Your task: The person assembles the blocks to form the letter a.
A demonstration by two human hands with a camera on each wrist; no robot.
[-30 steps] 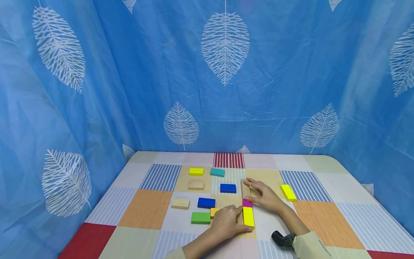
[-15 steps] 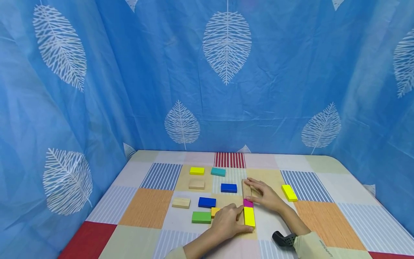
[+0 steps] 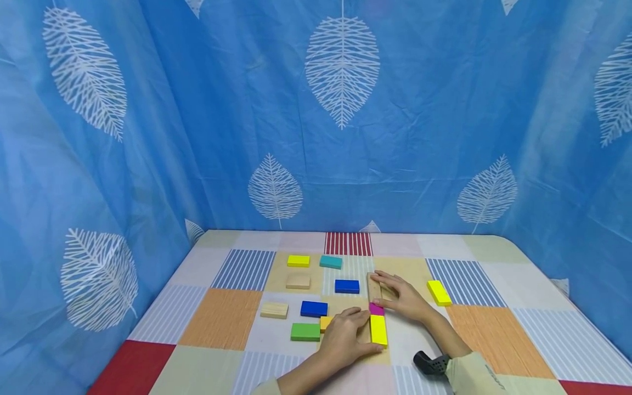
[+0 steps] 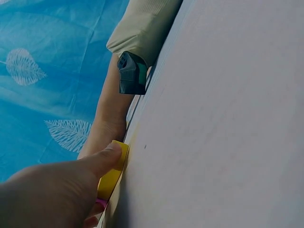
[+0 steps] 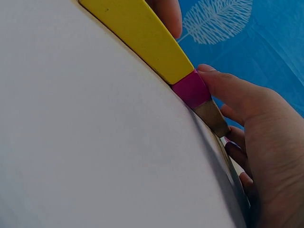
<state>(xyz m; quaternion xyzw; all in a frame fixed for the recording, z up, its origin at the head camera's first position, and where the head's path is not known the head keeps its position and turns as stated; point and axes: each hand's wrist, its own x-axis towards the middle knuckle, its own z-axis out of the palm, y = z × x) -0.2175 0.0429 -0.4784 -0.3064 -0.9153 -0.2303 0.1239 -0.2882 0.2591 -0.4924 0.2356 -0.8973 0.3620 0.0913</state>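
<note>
At the near edge, a black device [image 3: 430,364] sits against the cuff of the right sleeve [image 3: 471,376]. Just beyond, the left hand [image 3: 345,336] grips a yellow block [image 3: 378,331] — thumb at its near end, fingers bent toward its left edge. Left of that hand lie a green block [image 3: 305,332] and, partly hidden by the hand, an orange block [image 3: 325,323].

The yellow block's far end meets a magenta block [image 3: 377,309], and beyond it, in the same straight row, comes a wooden block [image 3: 373,288]. The right hand [image 3: 405,300] grips this last one from the right, fingertips near its far end, thumb touching the magenta block. Behind the green block are a blue block [image 3: 313,309] and a pale grained block [image 3: 274,310].

Farther off lie a second yellow block [image 3: 439,293], right of the hands, another blue block [image 3: 347,286] and a plain tan block [image 3: 298,281]. Beyond those — a teal block [image 3: 331,261] beside a third yellow block [image 3: 298,260]. A blue curtain [image 3: 395,175] with white leaves hangs behind.
</note>
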